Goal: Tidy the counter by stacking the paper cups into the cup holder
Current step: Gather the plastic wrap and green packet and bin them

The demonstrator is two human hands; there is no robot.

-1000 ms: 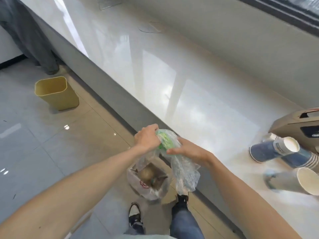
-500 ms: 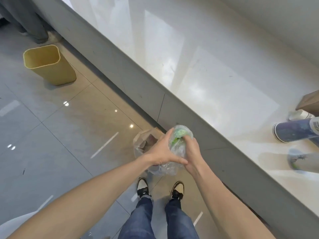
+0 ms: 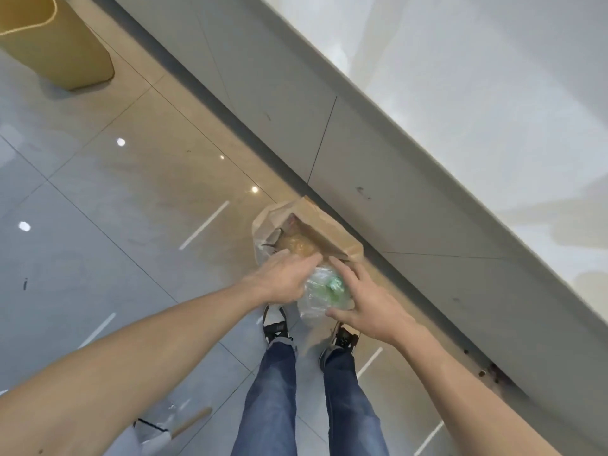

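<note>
The view looks almost straight down past the person's arms to a tiled floor [image 3: 108,205]; both hands meet over a crumpled clear plastic wrapper [image 3: 324,289] with green print showing through it. The left hand [image 3: 284,278] lies across the wrapper's left side with its fingers curled loosely onto the film; how firmly it grips cannot be told, since the fingertips are hidden against the plastic. The right hand [image 3: 365,302] has its fingers spread wide, the thumb against the wrapper's lower edge and the forefinger reaching past its top; it looks open rather than closed on anything.

Just beyond the hands a brown paper bag [image 3: 324,233] sits inside a thin white plastic bag [image 3: 261,236] on the floor, close against the grey front [image 3: 329,133] of the counter; its contents are a brownish blur and cannot be made out. Below the wrapper are two black-and-white shoes [image 3: 275,327] and blue jeans [image 3: 273,396], partly covered by the hands.

The white counter top [image 3: 493,93] fills the upper right, cut off by the frame; no paper cups or cup holder show on the part in view, so their place cannot be told. A yellow bin [image 3: 65,51] is cropped at the upper left; at the lower left lies a blurred scrap of clear film and a tan stick-like thing [image 3: 171,426], too indistinct to name.
</note>
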